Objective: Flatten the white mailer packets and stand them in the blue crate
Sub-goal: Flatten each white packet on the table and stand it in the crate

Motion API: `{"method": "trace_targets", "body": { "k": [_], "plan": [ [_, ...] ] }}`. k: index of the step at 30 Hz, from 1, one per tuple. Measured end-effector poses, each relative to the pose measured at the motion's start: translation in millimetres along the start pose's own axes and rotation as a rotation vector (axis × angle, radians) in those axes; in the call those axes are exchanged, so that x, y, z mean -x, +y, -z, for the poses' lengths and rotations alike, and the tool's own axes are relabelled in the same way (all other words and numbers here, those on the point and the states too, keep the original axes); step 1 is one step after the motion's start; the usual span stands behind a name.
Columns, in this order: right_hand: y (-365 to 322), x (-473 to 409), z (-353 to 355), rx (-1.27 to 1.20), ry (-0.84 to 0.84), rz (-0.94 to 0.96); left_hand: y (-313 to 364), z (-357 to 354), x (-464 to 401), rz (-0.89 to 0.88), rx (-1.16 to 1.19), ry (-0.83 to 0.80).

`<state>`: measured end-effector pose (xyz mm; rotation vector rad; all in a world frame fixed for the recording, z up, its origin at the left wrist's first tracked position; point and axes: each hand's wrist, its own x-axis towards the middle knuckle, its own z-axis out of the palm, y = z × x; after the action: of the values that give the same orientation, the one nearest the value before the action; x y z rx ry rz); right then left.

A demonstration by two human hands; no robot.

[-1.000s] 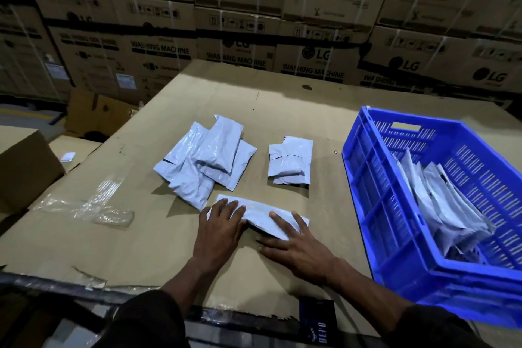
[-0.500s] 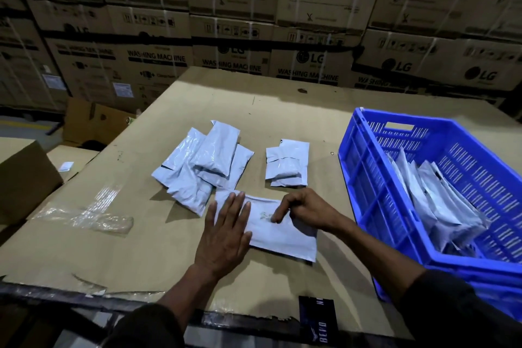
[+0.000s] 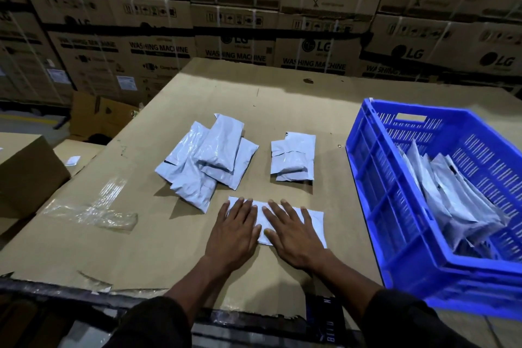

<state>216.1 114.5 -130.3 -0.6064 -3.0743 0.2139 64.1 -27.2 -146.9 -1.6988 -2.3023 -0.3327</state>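
Note:
One white mailer packet (image 3: 315, 220) lies flat on the cardboard-covered table in front of me. My left hand (image 3: 234, 230) and my right hand (image 3: 291, 234) both press on it, palms down, fingers spread. Behind it sits a pile of several puffy white packets (image 3: 209, 158), and to its right a smaller stack of two packets (image 3: 292, 159). The blue crate (image 3: 375, 175) stands at the right, with several packets (image 3: 452, 200) leaning on edge inside it.
Stacked LG washing machine cartons (image 3: 254, 22) form a wall behind the table. A cardboard box (image 3: 25, 172) stands at the left edge. Crumpled clear tape (image 3: 93, 212) lies on the table's left side. A dark metal rail (image 3: 84, 299) runs along the near edge.
My right hand was curled on the packet's top edge; now it lies flat beside my left. The packet has been unfolded to lie longer and flatter under both palms.

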Motion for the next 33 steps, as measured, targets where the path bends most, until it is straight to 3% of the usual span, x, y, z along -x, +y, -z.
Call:
{"method": "trace_targets", "body": {
  "k": [5, 12, 17, 23, 29, 33],
  "plan": [
    [-0.8, 1.7, -9.4, -0.01, 0.042, -0.016, 2.0, -6.6, -10.4, 0.059, 0.044, -0.11],
    [5.8, -5.3, 0.7, -0.202, -0.01, -0.056, 5.4, -12.2, -5.4, 0.122, 0.086, -0.078],
    [8.2, 3.2, -7.8, -0.034, 0.113, -0.049, 6.6, -12.6, -6.6, 0.129, 0.099, -0.09],
    [15.5, -0.3, 4.4, -0.073, -0.068, -0.038, 5.9, -10.2, -3.1, 0.149, 0.111, -0.129],
    [27.7, 18.9, 2.6, -0.038, 0.002, -0.084, 9.5, -9.4, -0.5, 0.161, 0.098, -0.143],
    [25.4, 14.7, 0.7, -0.031, -0.044, -0.076, 5.6, -8.3, 0.6, 0.146, 0.091, -0.158]
  ]
}}
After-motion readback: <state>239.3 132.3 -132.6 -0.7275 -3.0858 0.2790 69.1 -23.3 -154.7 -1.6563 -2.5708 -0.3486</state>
